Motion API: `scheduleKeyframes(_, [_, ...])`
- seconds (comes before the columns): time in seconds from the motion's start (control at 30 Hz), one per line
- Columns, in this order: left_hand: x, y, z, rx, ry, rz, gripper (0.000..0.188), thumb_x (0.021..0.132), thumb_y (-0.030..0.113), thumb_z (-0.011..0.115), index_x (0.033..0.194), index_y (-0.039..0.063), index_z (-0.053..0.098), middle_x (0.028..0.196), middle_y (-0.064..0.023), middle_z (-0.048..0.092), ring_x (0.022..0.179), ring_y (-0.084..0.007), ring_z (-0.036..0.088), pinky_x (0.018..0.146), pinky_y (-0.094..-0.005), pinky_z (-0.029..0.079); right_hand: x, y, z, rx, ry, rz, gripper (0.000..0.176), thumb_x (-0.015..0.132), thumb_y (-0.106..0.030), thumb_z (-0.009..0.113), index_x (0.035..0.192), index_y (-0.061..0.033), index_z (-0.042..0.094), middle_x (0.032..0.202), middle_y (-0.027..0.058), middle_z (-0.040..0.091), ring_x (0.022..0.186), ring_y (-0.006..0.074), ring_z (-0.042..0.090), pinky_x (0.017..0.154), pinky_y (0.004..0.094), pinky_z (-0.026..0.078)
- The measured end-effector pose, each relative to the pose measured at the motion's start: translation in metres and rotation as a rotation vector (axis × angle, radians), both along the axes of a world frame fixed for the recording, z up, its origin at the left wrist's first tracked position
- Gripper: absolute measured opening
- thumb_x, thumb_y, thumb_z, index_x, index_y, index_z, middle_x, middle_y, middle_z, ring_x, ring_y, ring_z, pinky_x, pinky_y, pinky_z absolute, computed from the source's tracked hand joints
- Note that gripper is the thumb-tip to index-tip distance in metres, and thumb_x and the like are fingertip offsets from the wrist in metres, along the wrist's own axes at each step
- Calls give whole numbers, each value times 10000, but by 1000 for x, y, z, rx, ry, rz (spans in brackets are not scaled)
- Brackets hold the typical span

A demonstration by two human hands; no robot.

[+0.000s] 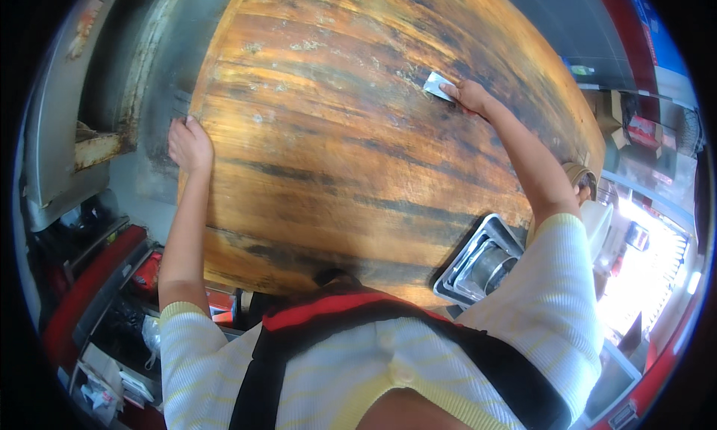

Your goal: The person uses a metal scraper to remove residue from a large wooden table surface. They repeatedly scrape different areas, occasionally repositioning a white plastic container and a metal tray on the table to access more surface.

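A large wooden worktop (336, 150) with dark stains lies before me. My right hand (469, 96) is at its far right part, gripping a flat, pale metal scraper (438, 87) whose edge rests on or just over the wood. Bits of pale residue (411, 74) lie on the boards beside the scraper, and more are scattered towards the far left. My left hand (191, 144) is at the worktop's left edge with the fingers loosely curled; whether it touches the edge is not plain. No object shows in it.
Nested metal trays (455, 281) with a round metal container (491, 266) stand at the near right corner. Past my right arm are a round bamboo steamer (580, 175) and part of another hand. A rusty metal frame (101, 150) stands left; shelves with bags and boxes are at lower left.
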State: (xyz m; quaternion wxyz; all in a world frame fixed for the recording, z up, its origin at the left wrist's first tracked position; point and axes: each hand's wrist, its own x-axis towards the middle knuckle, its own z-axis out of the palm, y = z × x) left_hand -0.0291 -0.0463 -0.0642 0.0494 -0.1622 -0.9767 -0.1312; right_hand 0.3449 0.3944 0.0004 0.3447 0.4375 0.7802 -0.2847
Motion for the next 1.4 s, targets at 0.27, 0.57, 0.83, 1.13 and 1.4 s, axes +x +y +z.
scheduleKeyframes(0.27, [0, 6, 10, -64, -134, 59, 531, 941, 421, 319, 1235, 17, 500, 1382, -138, 416, 1320, -261, 312, 1070, -431, 197, -64, -5, 10, 127, -43, 150, 762, 885, -639, 360, 431, -43, 500, 462, 119, 520, 518, 273, 587, 644, 408, 460])
scheduleKeyframes(0.57, [-1, 1, -3, -40, -104, 30, 518, 933, 414, 338, 1218, 17, 510, 1387, -139, 408, 1323, -251, 305, 1065, -440, 194, -117, -76, 4, 7, 73, -127, 711, 860, -657, 414, 589, -17, 564, 525, 96, 546, 481, 222, 546, 549, 394, 447])
scheduleKeyframes(0.83, [-3, 2, -1, 18, -60, 54, 519, 923, 415, 360, 1251, 30, 477, 1404, -123, 387, 1336, -239, 283, 1080, -442, 171, -57, -32, 15, 180, 123, 89, 706, 867, -637, 424, 589, -5, 574, 521, 120, 551, 497, 238, 578, 581, 388, 459])
scheduleKeyframes(1.13, [-1, 4, -3, -18, -53, 24, 561, 926, 426, 366, 1296, 6, 413, 1398, -145, 390, 1329, -264, 302, 1088, -465, 166, 3, -37, 3, 235, -67, -31, 718, 838, -667, 449, 569, -10, 557, 490, 104, 511, 498, 237, 570, 544, 359, 458])
scheduleKeyframes(1.4, [-2, 3, -4, 0, -62, 18, 570, 929, 424, 341, 1315, 8, 385, 1414, -147, 366, 1346, -265, 271, 1103, -474, 136, -134, -50, 2, 206, -78, 352, 771, 867, -671, 352, 544, -10, 582, 497, 117, 544, 514, 268, 588, 614, 389, 490])
